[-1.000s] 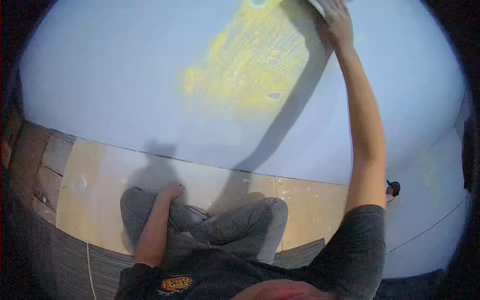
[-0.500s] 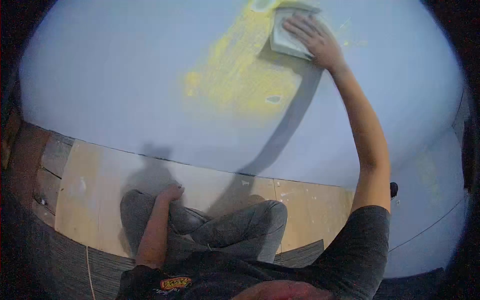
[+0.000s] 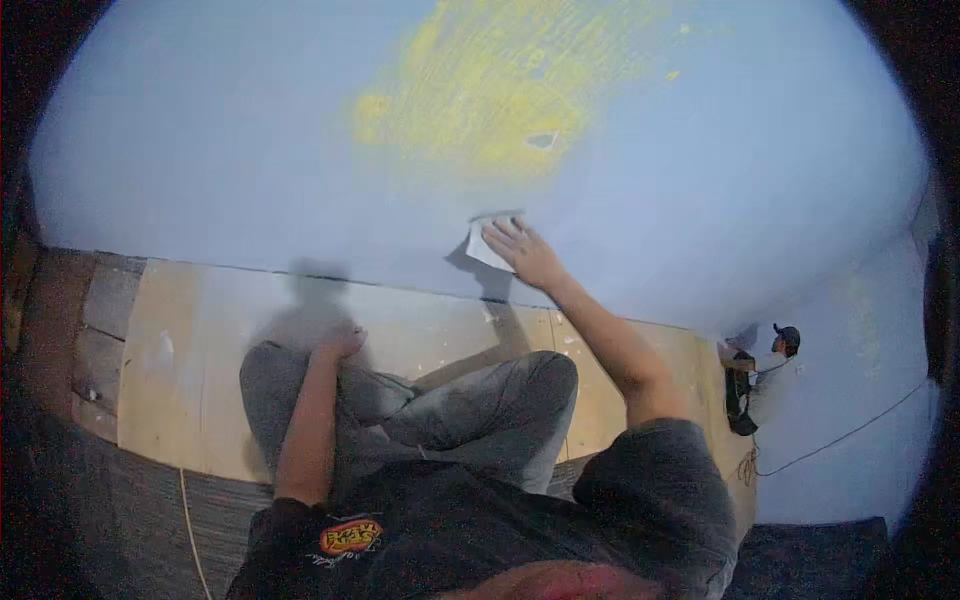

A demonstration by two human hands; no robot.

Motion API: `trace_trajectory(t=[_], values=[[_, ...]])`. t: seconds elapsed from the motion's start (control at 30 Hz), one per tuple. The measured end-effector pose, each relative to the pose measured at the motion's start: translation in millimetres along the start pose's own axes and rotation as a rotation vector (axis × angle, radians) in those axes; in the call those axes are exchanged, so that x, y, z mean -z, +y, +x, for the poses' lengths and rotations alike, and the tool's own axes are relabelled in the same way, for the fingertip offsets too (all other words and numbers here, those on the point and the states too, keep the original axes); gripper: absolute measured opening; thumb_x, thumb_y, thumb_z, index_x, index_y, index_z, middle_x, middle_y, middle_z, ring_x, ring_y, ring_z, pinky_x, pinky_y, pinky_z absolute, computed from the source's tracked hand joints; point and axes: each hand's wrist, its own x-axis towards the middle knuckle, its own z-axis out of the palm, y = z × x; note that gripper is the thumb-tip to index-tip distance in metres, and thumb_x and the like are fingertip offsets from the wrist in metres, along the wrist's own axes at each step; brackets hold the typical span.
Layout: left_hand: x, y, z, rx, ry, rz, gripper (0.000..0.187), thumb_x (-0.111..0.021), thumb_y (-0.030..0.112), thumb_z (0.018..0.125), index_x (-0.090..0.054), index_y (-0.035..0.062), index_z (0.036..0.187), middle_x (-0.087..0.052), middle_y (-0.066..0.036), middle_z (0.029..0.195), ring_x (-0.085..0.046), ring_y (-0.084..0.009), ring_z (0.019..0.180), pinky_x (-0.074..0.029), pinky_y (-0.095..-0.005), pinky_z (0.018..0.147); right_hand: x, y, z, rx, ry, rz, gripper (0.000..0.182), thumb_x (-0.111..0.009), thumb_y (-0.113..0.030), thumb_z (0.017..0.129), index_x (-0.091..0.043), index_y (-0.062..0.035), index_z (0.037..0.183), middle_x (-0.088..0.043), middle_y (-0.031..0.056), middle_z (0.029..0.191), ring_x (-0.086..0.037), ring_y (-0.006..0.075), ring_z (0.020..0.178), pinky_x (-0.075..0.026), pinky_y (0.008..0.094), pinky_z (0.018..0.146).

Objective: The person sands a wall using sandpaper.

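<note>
My right hand presses a pale, flat sheet against the lower part of a light blue-grey surface. The sheet's edges show past my fingers. Above it, the surface bears a large yellow patch with a small pale spot near its lower right. My left hand rests by my bent knee, its fingers curled; whether anything is inside them is too small to tell.
Light wooden boards run along the surface's lower edge. At the right, a person in a dark cap sits near a thin cable. Another cord lies on the dark ribbed floor at the lower left.
My right hand has come down and left with the sheet, from the top of the yellow patch to below it. The view has shifted, and the other person now shows at the right.
</note>
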Motion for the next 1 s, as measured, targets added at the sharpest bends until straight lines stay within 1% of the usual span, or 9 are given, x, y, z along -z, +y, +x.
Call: trace_trajectory(t=[0.1,0.2,0.23,0.3,0.4,0.67,0.83,0.9,1.0], values=[[-32,-35,33,-0.216,-0.016,0.325,0.047,-0.039,0.039,0.098,-0.057,0.0106,0.130,-0.056,-0.021,0.130,-0.053,-0.0392,0.121,-0.040,-0.0483,0.106,-29,-60,-33,-0.361,0.163,0.235,0.052,-0.053,-0.009,0.092,-0.042,-0.0039,0.142,-0.044,0.0119,0.147,-0.038,0.0257,0.138,-0.026,0.0422,0.115],[13,1,-25,0.038,0.064,-0.116,0.050,-0.044,0.044,0.096,-0.054,0.0118,0.133,-0.058,-0.021,0.128,-0.055,-0.0386,0.118,-0.043,-0.0477,0.102,-37,-112,-43,-1.071,0.462,1.330,0.045,-0.053,-0.021,0.096,-0.048,-0.0044,0.137,-0.053,0.0161,0.138,-0.049,0.0256,0.129,-0.036,0.0403,0.107],[22,13,-38,0.070,0.076,-0.192,0.052,-0.046,0.046,0.096,-0.053,0.0122,0.135,-0.058,-0.020,0.127,-0.056,-0.0385,0.117,-0.044,-0.0475,0.101,47,-120,-38,-1.359,0.092,1.391,0.043,-0.053,-0.025,0.099,-0.051,0.0000,0.133,-0.052,0.0167,0.138,-0.052,0.0288,0.124,-0.040,0.0378,0.104],[13,10,-18,-0.047,0.147,-0.207,0.059,-0.048,0.053,0.094,-0.052,0.0121,0.136,-0.063,-0.017,0.123,-0.056,-0.0363,0.118,-0.042,-0.0455,0.102,-9,-130,-55,-1.191,0.733,2.048,0.045,-0.055,-0.027,0.097,-0.050,-0.0017,0.133,-0.054,0.0131,0.135,-0.057,0.0276,0.119,-0.045,0.0400,0.099],[43,91,-58,-0.241,0.157,-0.611,0.057,-0.050,0.048,0.097,-0.051,0.0066,0.137,-0.065,-0.014,0.120,-0.058,-0.0295,0.116,-0.044,-0.0418,0.099,21,-142,-54,-0.823,0.920,2.556,0.046,-0.057,-0.026,0.096,-0.047,-0.0034,0.135,-0.056,0.0137,0.131,-0.056,0.0258,0.120,-0.047,0.0402,0.099],[46,212,-89,-0.348,0.378,-1.086,0.032,-0.058,0.029,0.097,-0.060,-0.0018,0.105,-0.061,-0.005,0.083,-0.059,-0.0131,0.074,-0.049,-0.0308,0.067,13,-179,-32,-0.700,0.617,2.731,0.036,-0.057,-0.020,0.096,-0.052,-0.0040,0.128,-0.060,0.0087,0.124,-0.058,0.0210,0.114,-0.045,0.0363,0.101],[2,186,-57,-0.353,0.477,-1.035,0.036,-0.062,0.033,0.095,-0.060,0.0004,0.109,-0.065,-0.006,0.091,-0.059,-0.0116,0.074,-0.048,-0.0292,0.059,0,-201,-31,-0.928,0.442,1.921,0.041,-0.057,-0.030,0.098,-0.054,-0.0051,0.130,-0.059,0.0061,0.124,-0.058,0.0182,0.111,-0.049,0.0367,0.091],[-6,169,-55,-0.272,0.370,-1.133,0.039,-0.061,0.036,0.095,-0.059,0.0006,0.112,-0.066,-0.007,0.098,-0.061,-0.0131,0.077,-0.049,-0.0281,0.060,-55,-187,-35,-0.707,-0.062,1.516,0.052,-0.047,-0.032,0.101,-0.036,-0.0108,0.147,-0.040,0.0101,0.149,-0.035,0.0284,0.138,-0.025,0.0400,0.115],[-31,116,-23,-0.142,0.261,-1.138,0.044,-0.058,0.039,0.096,-0.058,0.0008,0.116,-0.068,-0.008,0.104,-0.066,-0.0163,0.081,-0.051,-0.0286,0.062,17,-124,-12,-0.322,0.293,0.860,0.056,-0.044,-0.029,0.099,-0.029,-0.0139,0.151,-0.032,0.0113,0.154,-0.028,0.0309,0.143,-0.019,0.0444,0.118]])
